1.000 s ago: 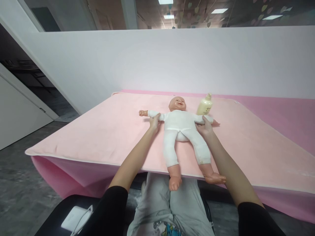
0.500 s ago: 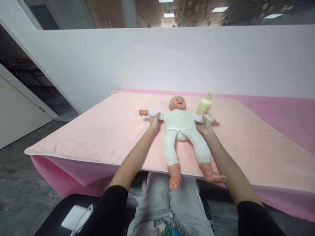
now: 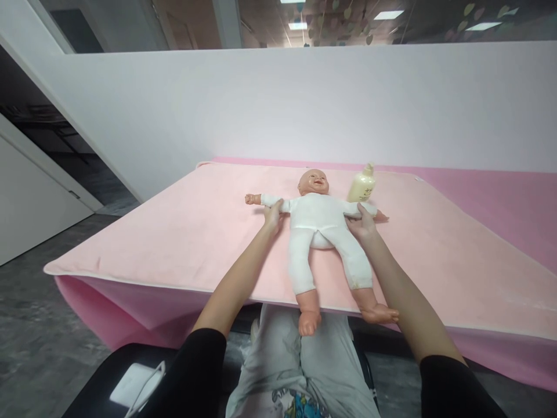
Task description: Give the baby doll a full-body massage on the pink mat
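Note:
A baby doll (image 3: 319, 212) with a white cloth body lies face up on the pink table cover (image 3: 174, 238). Its head points to the wall, its arms are stretched sideways, and its feet hang past the front edge. My left hand (image 3: 273, 216) is closed round the doll's arm on the left, thumb on top. On the other side, my right hand (image 3: 362, 223) grips the opposite arm between elbow and shoulder. The fingers of both hands are partly hidden under the sleeves. A pale yellow pump bottle (image 3: 361, 184) stands just behind the doll's right-side arm.
A white wall (image 3: 304, 104) with a window above borders the table's far side. My lap in grey trousers (image 3: 278, 360) is under the front edge. At the lower left, a white device with a cable (image 3: 136, 384) rests on a black surface. A white door (image 3: 39, 197) stands far left.

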### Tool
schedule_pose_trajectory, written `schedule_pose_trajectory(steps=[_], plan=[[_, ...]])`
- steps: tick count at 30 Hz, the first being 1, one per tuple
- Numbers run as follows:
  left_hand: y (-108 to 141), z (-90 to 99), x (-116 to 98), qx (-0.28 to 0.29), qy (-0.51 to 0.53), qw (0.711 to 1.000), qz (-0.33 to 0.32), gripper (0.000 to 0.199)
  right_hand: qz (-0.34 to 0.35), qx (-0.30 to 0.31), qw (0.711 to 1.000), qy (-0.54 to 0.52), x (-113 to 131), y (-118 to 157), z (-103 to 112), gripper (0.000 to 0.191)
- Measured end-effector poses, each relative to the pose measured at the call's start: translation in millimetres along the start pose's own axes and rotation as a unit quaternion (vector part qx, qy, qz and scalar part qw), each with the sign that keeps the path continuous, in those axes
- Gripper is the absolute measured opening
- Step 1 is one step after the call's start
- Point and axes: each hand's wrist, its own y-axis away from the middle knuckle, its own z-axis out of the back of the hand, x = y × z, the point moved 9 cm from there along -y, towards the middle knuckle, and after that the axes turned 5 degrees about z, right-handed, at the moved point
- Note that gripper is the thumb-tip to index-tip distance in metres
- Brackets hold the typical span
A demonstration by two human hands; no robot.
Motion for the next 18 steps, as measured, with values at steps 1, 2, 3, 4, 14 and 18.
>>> schedule_pose_trajectory(steps=[1,2,3,4,14,18], plan=[[-0.2,-0.1,0.0,0.0,0.0,1.0,0.0,0.014,0.0,0.002,1.0,0.0,-0.1,0.2,-0.4,0.015],[-0.6,-0.1,0.1,0.001,0.0,1.0,-0.001,0.014,-0.001,0.004,1.0,0.001,-0.2,0.4,-0.7,0.015],[-1.2,-0.2,0.3,0.002,-0.001,1.0,-0.002,0.014,0.0,0.005,1.0,0.001,-0.1,0.7,-0.9,0.015],[-1.9,-0.1,0.8,0.002,-0.001,1.0,-0.002,0.014,0.001,0.006,1.0,0.0,0.2,1.0,-1.0,0.015],[-5.0,1.0,3.8,0.002,0.003,1.0,0.004,0.017,0.004,0.002,1.0,0.003,0.0,-3.2,0.8,0.017],[-4.0,0.7,2.8,0.004,0.002,1.0,0.0,0.016,0.0,0.001,1.0,0.003,-0.3,-3.5,0.9,0.018]])
